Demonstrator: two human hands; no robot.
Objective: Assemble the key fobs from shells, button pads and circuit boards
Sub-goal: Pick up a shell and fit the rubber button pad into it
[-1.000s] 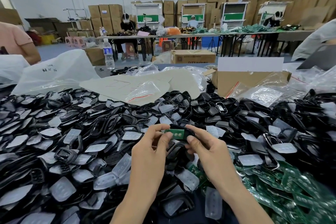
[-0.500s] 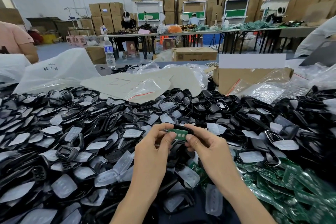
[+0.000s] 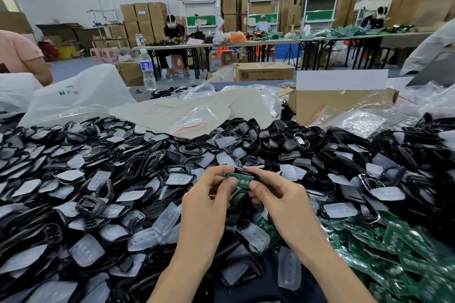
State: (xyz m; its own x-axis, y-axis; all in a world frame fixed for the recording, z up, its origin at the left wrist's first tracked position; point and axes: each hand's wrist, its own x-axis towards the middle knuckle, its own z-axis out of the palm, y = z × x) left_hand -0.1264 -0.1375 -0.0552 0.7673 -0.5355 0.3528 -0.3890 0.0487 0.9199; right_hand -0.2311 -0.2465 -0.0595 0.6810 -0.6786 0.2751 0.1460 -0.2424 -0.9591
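Your left hand (image 3: 208,202) and right hand (image 3: 283,198) both pinch a small green circuit board (image 3: 242,181) with thumbs and curled fingers. It sits against a black shell (image 3: 240,170) (held too), just above the pile of shells (image 3: 138,167) and button pads (image 3: 162,224).

The left hand (image 3: 206,204) and right hand (image 3: 283,202) meet, each pinching one end of the green circuit board (image 3: 242,181) between thumb and curled fingers.

Both hands (image 3: 246,202) pinching green circuit board (image 3: 242,181), black shells (image 3: 123,174) heaped around
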